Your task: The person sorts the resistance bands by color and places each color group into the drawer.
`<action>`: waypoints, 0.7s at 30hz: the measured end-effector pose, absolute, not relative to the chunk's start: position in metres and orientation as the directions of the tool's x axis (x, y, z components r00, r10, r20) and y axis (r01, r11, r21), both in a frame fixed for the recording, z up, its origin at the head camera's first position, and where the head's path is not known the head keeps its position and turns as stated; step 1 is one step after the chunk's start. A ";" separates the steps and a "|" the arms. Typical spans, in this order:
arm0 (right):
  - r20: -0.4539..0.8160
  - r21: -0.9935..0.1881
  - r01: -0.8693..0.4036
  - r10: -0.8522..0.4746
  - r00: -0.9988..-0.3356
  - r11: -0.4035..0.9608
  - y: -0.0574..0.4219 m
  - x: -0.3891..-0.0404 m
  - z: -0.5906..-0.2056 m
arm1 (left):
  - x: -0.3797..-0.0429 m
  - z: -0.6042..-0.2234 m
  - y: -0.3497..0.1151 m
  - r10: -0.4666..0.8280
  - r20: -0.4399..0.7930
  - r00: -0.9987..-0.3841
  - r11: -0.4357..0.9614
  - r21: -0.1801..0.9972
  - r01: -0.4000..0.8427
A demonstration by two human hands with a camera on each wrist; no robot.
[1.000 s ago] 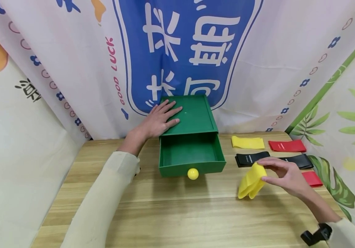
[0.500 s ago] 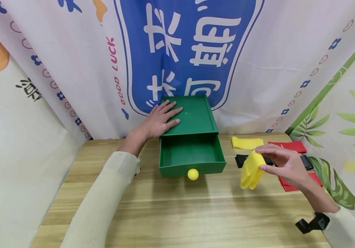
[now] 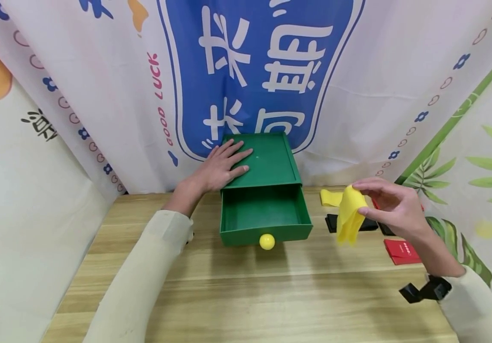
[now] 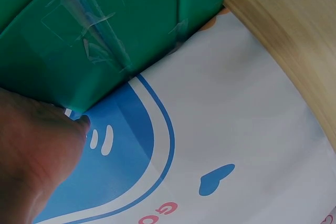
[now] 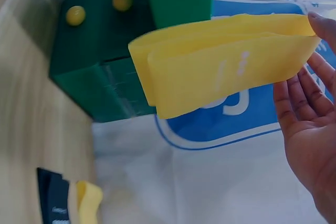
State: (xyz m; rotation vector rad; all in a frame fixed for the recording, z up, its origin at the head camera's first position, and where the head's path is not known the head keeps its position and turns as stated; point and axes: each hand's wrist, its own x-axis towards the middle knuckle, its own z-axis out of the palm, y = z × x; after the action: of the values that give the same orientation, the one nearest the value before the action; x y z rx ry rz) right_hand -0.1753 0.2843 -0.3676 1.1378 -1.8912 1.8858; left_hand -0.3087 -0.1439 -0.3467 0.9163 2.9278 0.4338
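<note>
1. Location: yellow resistance loop band [image 3: 350, 214] is in the air, right of the green drawer cabinet [image 3: 271, 164], whose top drawer [image 3: 246, 236] is pulled out.
2. Hands: our right hand [image 3: 401, 212] pinches the band's upper fold between thumb and fingers. Our left hand [image 3: 221, 167] lies with fingers spread on the cabinet's top, left side.
3. Weight/stiffness: we'd call it light, soft and stretchy. It droops from the pinch, so expect the tail to lag and swing.
4. Fragility: low, we judge. Surface looks smooth, so the layers may slide over each other.
5. Grip: take all layers at one folded end, as now. Pinching one layer would likely let the loop unfold.
6. Also right of the cabinet, on the worktop [image 3: 246, 305]: second yellow band [image 3: 330, 197], red band [image 3: 402, 251].
</note>
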 end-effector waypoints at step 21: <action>0.701 -0.696 -0.708 -0.322 -0.636 -0.118 0.246 -0.192 -0.298 | -0.309 -0.348 -0.144 0.570 0.057 -0.820 0.778 0.285 0.561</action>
State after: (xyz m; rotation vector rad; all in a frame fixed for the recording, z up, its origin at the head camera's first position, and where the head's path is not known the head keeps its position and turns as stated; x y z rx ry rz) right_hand -0.1917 0.2462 -0.2983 1.1437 -1.8542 1.8152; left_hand -0.3093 -0.1435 -0.3479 0.9325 2.9316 0.4536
